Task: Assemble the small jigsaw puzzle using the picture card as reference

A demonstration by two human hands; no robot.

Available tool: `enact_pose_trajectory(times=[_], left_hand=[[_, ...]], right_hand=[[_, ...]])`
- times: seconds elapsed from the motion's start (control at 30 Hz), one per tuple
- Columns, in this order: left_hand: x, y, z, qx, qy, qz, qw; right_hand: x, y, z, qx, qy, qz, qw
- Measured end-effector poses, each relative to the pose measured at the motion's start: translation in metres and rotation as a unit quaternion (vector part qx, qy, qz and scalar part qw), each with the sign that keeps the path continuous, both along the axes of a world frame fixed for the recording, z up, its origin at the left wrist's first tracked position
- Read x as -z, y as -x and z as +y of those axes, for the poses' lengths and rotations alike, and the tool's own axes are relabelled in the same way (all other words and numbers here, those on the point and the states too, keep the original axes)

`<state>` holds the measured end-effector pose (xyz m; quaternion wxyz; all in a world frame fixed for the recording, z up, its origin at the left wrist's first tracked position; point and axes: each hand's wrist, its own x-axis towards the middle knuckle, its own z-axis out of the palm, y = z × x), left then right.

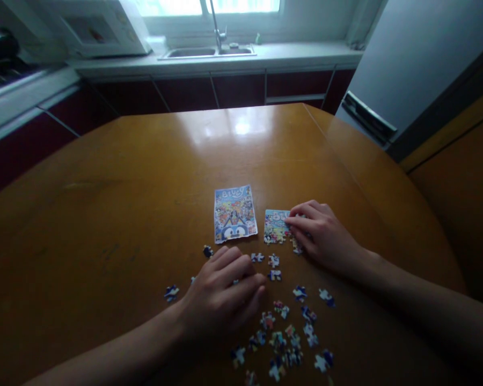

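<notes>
My right hand (324,233) rests with bent fingers on the right part of a partly joined jigsaw puzzle (276,228), covering some of it. Its fingertips press the puzzle at the top edge and right side. Loosely curled, my left hand (225,287) hovers over or rests on the table among loose pieces; whatever lies under its fingers is hidden. Close to its fingertips are a puzzle piece (275,275) and another piece (257,258). A creased picture sheet (235,214) with the word "Bluey" lies left of the joined puzzle.
Several loose puzzle pieces (279,340) are scattered near the front of the wooden table (145,177). One piece (171,292) lies left of my left hand. Beyond the table are a counter with a sink (193,52), a microwave (100,29) and a fridge (422,64).
</notes>
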<state>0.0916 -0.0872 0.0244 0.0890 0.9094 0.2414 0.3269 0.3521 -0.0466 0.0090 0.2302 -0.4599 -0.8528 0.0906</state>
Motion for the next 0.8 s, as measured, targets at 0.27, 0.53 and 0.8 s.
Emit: enact_pose_trajectory(times=[0.27,0.53,0.8], left_hand=[[0.0,0.0,0.002,0.008,0.001,0.001,1.0],[0.003,0.001,0.0,0.0,-0.001,0.001,1.0],[-0.002,-0.001,0.001,-0.004,-0.011,0.003,1.0]], right_hand=[[0.0,-0.006,0.006,-0.009,-0.009,0.038,0.999],[-0.005,-0.001,-0.004,-0.045,-0.007,0.027,0.999],[-0.001,0.004,-0.008,-0.066,0.006,-0.005,0.998]])
